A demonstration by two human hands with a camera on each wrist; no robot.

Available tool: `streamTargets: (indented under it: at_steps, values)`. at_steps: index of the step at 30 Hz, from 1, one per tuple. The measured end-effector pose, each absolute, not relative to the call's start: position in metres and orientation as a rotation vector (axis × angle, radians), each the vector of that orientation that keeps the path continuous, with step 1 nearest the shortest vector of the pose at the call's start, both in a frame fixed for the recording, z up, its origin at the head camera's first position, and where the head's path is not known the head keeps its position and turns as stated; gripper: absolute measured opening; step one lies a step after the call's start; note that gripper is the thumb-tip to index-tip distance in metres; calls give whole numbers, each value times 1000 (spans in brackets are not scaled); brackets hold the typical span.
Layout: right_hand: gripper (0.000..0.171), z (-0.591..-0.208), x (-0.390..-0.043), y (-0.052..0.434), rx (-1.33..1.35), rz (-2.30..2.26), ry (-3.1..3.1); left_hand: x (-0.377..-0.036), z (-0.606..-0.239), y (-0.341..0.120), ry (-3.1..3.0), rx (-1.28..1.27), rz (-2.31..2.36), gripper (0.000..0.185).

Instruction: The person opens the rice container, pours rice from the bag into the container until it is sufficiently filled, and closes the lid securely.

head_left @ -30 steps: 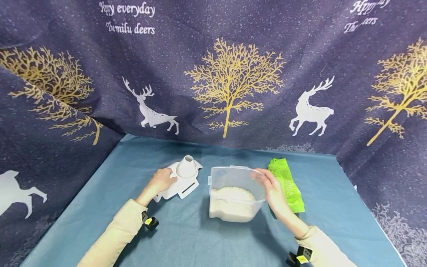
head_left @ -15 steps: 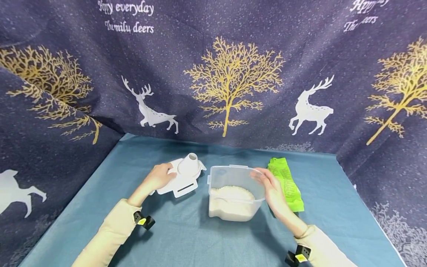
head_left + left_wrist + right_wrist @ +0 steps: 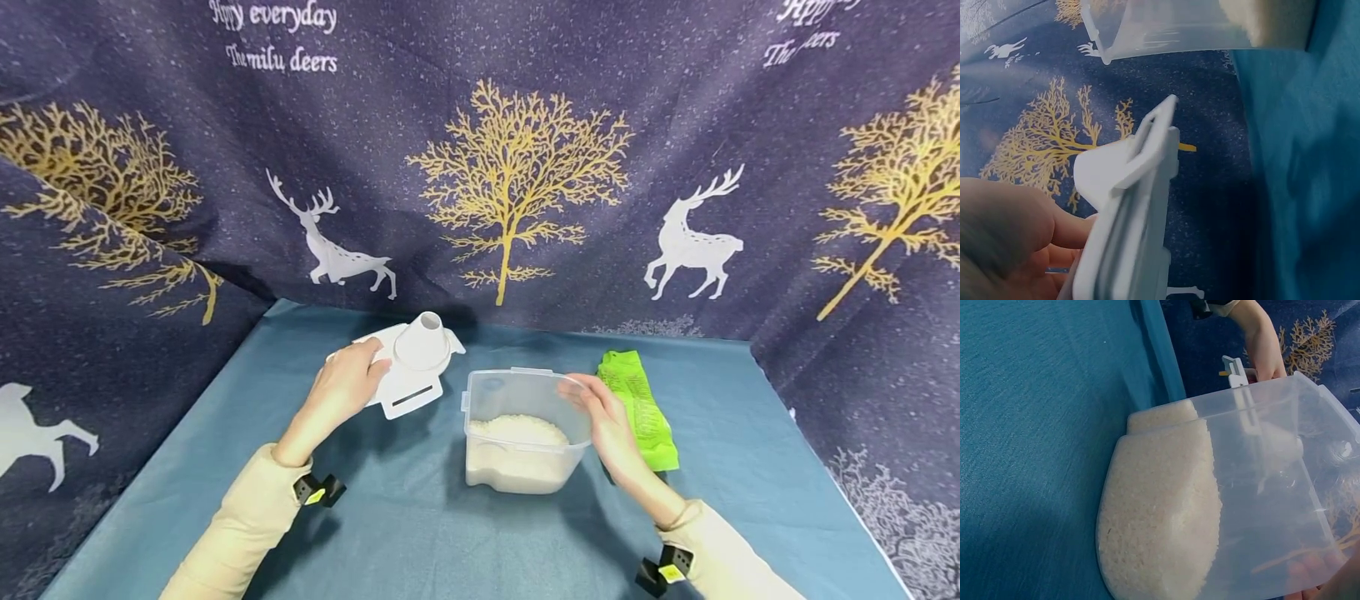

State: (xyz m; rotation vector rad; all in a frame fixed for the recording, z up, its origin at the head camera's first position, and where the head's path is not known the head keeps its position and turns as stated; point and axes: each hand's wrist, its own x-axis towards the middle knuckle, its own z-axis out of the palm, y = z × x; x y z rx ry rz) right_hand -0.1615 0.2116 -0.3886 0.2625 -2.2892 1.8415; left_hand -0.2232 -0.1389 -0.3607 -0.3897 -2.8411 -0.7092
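My left hand [image 3: 343, 382] grips the left edge of a white plastic lid [image 3: 401, 392] with flaps and a cone-shaped spout [image 3: 422, 342] pointing up. The left wrist view shows the lid [image 3: 1141, 206] edge-on, raised off the table, with my thumb against its spout side. To the right stands a clear plastic container [image 3: 517, 400], its top uncovered. White rice [image 3: 1160, 500] fills its lower part, piled in a slope. My right hand [image 3: 611, 425] holds the container's right wall at the rim, fingers inside seen through the plastic.
A green printed bag [image 3: 641, 408] lies flat on the table behind and right of my right hand. A blue-green cloth [image 3: 420, 533] covers the table. The dark printed curtain [image 3: 570, 100] hangs along the back and sides.
My left hand has lifted the lid off the table and brought it up and slightly back, tilting it. The right hand and the container keep their place.
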Motion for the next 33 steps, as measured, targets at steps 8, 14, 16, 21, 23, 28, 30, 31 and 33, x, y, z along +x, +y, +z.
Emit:
streamTargets:
  at_steps: [8,14,16,21,23,28,30,31,33]
  values:
    - [33,-390,-163,212,265,1858,-2266,-223,-357,-132,-2647,-461,-669,13]
    - [33,-389,-163,212,258,1858,-2275,-222,-350,-123,-2526,-445,-771,17]
    - [33,-390,-164,213,267,1863,-2268,-221,-347,-120,-2513,-442,-800,19]
    - [33,-391,-164,212,280,1868,-2257,-215,-342,-111,-2495,-466,-841,23]
    - [33,-391,-164,212,282,1862,-2261,-213,-341,-108,-2480,-497,-864,21]
    - [34,-390,-163,212,262,1843,-2279,-209,-342,-99,-2433,-593,-985,19]
    - [34,-389,-163,212,244,1837,-2285,-208,-344,-95,-2399,-623,-1039,19]
    - [34,-389,-163,211,238,1833,-2288,-207,-345,-93,-2378,-635,-1063,19]
    - [34,-388,-162,211,226,1831,-2294,-206,-346,-89,-2342,-659,-1103,20]
